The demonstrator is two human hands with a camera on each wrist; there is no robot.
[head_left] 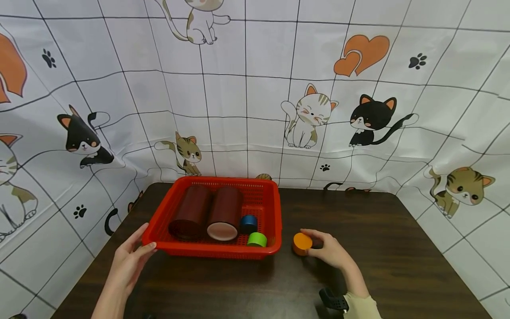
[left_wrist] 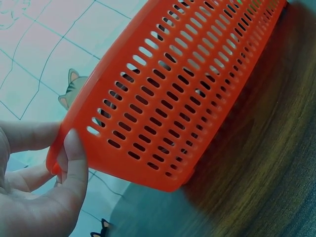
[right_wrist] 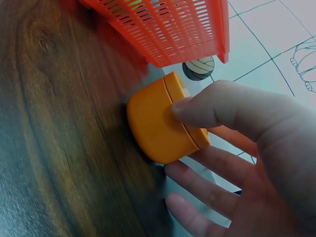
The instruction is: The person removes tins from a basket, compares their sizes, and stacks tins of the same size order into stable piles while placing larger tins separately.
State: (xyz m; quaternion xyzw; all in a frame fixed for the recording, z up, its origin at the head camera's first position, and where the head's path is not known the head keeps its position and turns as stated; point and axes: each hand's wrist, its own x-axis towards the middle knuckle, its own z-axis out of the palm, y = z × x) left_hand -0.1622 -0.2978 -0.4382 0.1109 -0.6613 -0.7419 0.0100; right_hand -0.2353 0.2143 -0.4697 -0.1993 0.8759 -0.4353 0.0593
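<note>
I have the left hand [head_left: 126,265] on the near left corner of the red basket [head_left: 215,251]. It pinches the rim, with the thumb on the outside. I have the right hand [head_left: 331,252] on the little orange tub [head_left: 301,244]. It holds the tub between the thumb and fingers, and the thumb is by the lid line. Two lower fingers stick out under the tub. The orange tub sits upright on the brown worktop [head_left: 382,239], near the right side of the basket but not touching it.

In the basket I see two big brown tubes lying side by side. The left tube [head_left: 194,208] has a dark end, and the right tube [head_left: 226,206] has a pale round end. Next to them, on the right, are a blue tub [head_left: 249,224] and a bright green tub [head_left: 256,239]. The green one is nearer to me. A black watch [head_left: 334,302] is on the right wrist, by a pale sleeve [head_left: 361,307]. Behind it all hangs a white sheet [head_left: 264,55] with cats, hearts and paw prints.
</note>
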